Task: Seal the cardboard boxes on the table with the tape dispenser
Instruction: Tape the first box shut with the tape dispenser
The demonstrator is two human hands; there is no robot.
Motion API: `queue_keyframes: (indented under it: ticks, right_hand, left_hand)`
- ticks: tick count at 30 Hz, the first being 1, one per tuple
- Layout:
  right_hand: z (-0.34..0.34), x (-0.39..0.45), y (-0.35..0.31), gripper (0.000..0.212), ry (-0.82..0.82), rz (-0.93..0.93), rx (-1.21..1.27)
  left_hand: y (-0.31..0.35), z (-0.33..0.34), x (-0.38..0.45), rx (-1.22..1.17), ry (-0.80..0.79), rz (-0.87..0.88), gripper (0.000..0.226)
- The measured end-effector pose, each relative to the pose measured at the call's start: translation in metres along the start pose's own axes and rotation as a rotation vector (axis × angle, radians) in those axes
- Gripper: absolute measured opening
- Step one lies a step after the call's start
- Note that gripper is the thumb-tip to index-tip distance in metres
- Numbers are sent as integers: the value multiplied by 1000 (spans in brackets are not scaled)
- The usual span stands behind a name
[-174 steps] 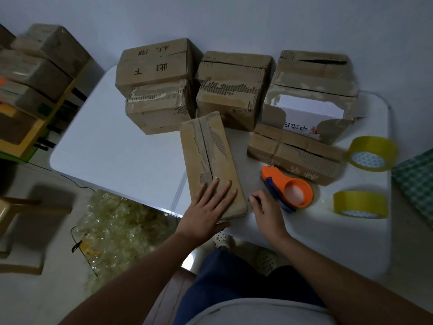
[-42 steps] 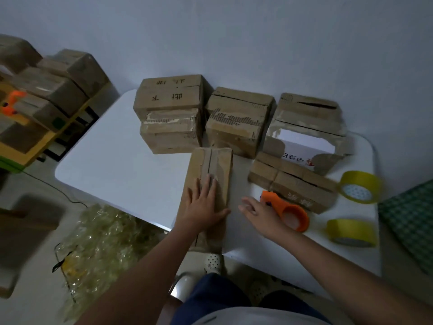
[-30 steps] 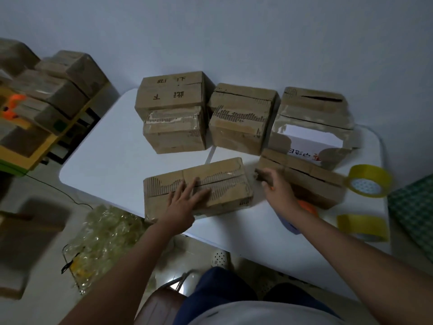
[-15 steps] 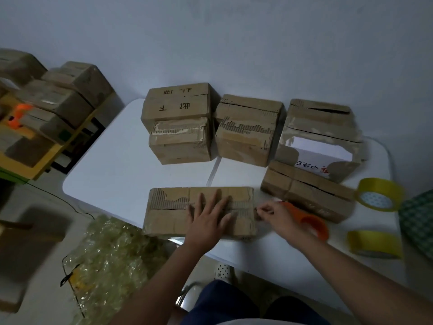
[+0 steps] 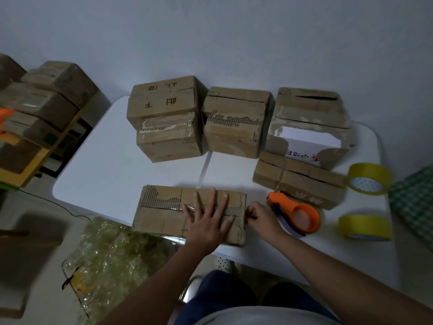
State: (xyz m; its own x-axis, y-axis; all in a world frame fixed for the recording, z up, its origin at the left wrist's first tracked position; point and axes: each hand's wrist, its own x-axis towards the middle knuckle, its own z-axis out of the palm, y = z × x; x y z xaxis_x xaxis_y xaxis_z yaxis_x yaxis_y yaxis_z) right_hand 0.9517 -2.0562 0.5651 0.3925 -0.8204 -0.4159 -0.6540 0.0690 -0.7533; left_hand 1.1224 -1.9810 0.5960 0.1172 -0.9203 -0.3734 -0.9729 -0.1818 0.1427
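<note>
A flat cardboard box (image 5: 164, 207) lies crosswise at the near edge of the white table (image 5: 105, 172), its centre seam facing up. My left hand (image 5: 208, 221) presses flat on the right half of its top, fingers spread. My right hand (image 5: 262, 219) has its fingertips bunched and pinched against the box's right end. The orange tape dispenser (image 5: 302, 216) lies on the table just right of that hand, not held. A long low box (image 5: 297, 181) sits behind the dispenser.
Several more cardboard boxes (image 5: 234, 127) stand in a row along the back. Two yellow tape rolls (image 5: 367, 179) (image 5: 365, 227) sit at the right. A heap of clear plastic (image 5: 112, 261) lies on the floor on the left, with stacked boxes (image 5: 42, 104) beyond.
The flat box was turned from lengthwise to crosswise and drawn to the near edge. My left hand slid to its right half. My right hand came to the box's right end.
</note>
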Motion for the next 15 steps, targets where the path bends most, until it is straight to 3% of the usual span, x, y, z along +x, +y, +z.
queue_keyframes:
  ticks: [4, 9, 13, 15]
  right_hand:
    - [8, 7, -5, 19, -22, -14, -165]
    - [2, 11, 0, 17, -70, 15, -203]
    - [-15, -4, 21, 13, 47, 94, -121]
    - [-24, -15, 32, 28, 93, 85, -77]
  left_hand:
    - [-1, 2, 0, 25, 2, 11, 69]
    - [-1, 3, -1, 43, -13, 31, 73]
    - [6, -2, 3, 99, -44, 220, 65]
    - [0, -8, 16, 126, -38, 342, 63]
